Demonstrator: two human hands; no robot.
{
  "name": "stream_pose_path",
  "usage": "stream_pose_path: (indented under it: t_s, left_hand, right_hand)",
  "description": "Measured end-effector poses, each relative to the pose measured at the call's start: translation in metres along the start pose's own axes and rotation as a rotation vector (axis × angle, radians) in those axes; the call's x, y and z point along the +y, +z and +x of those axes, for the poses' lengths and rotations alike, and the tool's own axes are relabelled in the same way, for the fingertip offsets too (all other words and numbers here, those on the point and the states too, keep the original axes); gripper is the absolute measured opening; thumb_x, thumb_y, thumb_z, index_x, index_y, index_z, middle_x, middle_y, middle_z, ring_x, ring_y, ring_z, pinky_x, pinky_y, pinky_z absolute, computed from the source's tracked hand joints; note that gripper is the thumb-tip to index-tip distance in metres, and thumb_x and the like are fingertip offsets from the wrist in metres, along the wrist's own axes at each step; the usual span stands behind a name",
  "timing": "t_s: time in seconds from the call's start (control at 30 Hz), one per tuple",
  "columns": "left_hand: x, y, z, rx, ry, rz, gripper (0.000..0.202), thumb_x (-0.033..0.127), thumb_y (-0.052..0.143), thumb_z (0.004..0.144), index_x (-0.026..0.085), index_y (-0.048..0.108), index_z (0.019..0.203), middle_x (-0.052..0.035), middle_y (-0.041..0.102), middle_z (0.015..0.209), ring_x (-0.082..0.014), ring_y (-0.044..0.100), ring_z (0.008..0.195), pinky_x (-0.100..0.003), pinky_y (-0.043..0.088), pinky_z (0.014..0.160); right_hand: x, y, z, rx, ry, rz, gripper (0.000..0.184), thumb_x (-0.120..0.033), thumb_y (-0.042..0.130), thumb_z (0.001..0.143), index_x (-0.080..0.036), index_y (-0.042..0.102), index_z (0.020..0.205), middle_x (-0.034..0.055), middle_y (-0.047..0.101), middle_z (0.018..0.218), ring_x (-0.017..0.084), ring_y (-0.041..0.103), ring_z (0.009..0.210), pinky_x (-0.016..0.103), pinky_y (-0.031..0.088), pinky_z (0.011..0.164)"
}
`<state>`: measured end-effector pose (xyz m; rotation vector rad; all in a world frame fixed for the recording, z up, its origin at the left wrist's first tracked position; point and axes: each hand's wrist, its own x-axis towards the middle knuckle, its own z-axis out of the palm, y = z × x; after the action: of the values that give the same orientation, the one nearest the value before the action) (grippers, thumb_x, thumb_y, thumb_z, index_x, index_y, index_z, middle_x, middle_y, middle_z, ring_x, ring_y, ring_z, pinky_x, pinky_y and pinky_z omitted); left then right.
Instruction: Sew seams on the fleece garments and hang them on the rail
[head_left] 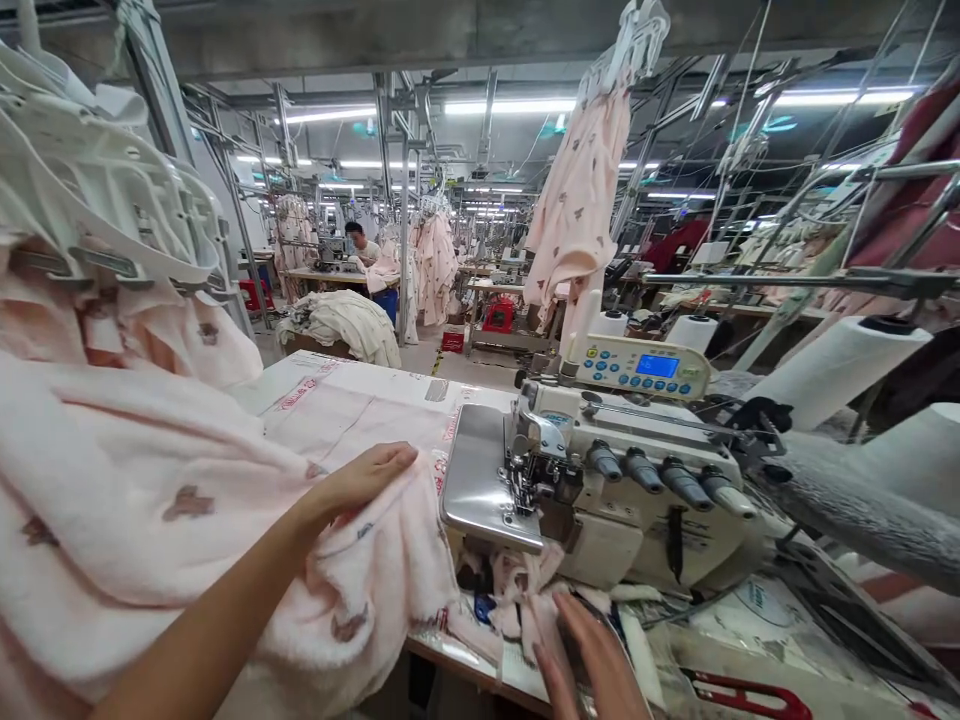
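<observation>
A pale pink fleece garment piece (187, 440) with brown printed motifs spreads across the left side and drapes over the table's front edge. My left hand (367, 480) is closed on its upper edge, with the fingertips partly hidden by the cloth. To the right is an overlock sewing machine (652, 450), its metal plate (480, 470) just beyond the held fabric. Below that plate, fabric scraps (525, 590) lie bunched. Beside them my right hand (592, 650) has its fingers apart, partly cut off by the lower frame edge, and appears to hold nothing.
White hanger clips (112, 190) carry garments at left; another pink garment (585, 190) hangs behind the machine. Large thread cones (840, 370) stand at right. Red-handled thread snips (742, 695) lie at lower right. A person (364, 245) sits at a far machine.
</observation>
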<state>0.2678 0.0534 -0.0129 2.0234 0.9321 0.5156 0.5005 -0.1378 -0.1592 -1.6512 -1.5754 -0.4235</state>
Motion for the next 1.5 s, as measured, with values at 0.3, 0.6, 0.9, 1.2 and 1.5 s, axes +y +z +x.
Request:
stream_pose_path:
  t_s: [0.3, 0.6, 0.9, 1.2, 1.5]
  left_hand:
    - [0.017, -0.009, -0.058, -0.062, 0.004, -0.064, 0.043, 0.043, 0.059, 0.073, 0.018, 0.052, 0.108, -0.0027, 0.059, 0.105, -0.0195, 0.051, 0.099, -0.028, 0.039, 0.089]
    - [-0.006, -0.010, -0.051, 0.316, -0.073, 0.009, 0.038, 0.040, 0.053, 0.075, 0.016, 0.053, 0.104, -0.0058, 0.062, 0.101, -0.0214, 0.056, 0.094, -0.030, 0.044, 0.084]
    - [-0.009, -0.018, -0.026, 0.729, -0.027, 0.663, 0.047, 0.035, 0.044, 0.082, 0.013, 0.042, 0.124, -0.0154, 0.045, 0.131, -0.0346, 0.036, 0.125, -0.050, 0.028, 0.104]
    - [-0.015, 0.142, -0.045, -0.007, 0.435, 0.375, 0.028, 0.027, 0.037, 0.090, 0.026, 0.063, 0.101, -0.0069, 0.062, 0.114, -0.0202, 0.056, 0.106, -0.033, 0.046, 0.090]
    - [0.043, 0.174, 0.018, -0.381, -0.012, 0.705, 0.042, 0.035, 0.031, 0.090, 0.013, 0.046, 0.123, -0.0177, 0.063, 0.108, -0.0317, 0.059, 0.101, -0.042, 0.046, 0.080]
  right_hand:
    - [-0.023, 0.031, 0.020, -0.034, -0.261, -0.228, 0.055, -0.061, 0.038, 0.084, -0.015, 0.054, 0.109, 0.0170, 0.060, 0.103, 0.032, 0.056, 0.090, 0.046, 0.040, 0.076]
    - [-0.033, 0.038, 0.042, -0.288, -0.167, -0.233, 0.009, -0.020, 0.058, 0.080, -0.017, 0.062, 0.088, 0.0096, 0.064, 0.084, 0.025, 0.058, 0.068, 0.036, 0.041, 0.062]
    - [-0.037, 0.019, 0.041, -0.109, -0.191, -0.165, 0.017, -0.012, 0.045, 0.080, -0.020, 0.055, 0.068, 0.0023, 0.058, 0.063, 0.016, 0.056, 0.059, 0.025, 0.041, 0.054]
    - [0.054, -0.121, -0.062, 0.302, 0.160, -0.551, 0.015, -0.033, 0.049, 0.086, -0.022, 0.055, 0.078, 0.0028, 0.063, 0.065, 0.016, 0.060, 0.053, 0.025, 0.044, 0.049]
    - [0.081, -0.124, -0.097, 0.142, 0.416, -0.663, 0.053, -0.052, 0.027, 0.091, -0.012, 0.053, 0.115, 0.0195, 0.055, 0.113, 0.034, 0.057, 0.098, 0.047, 0.049, 0.073]
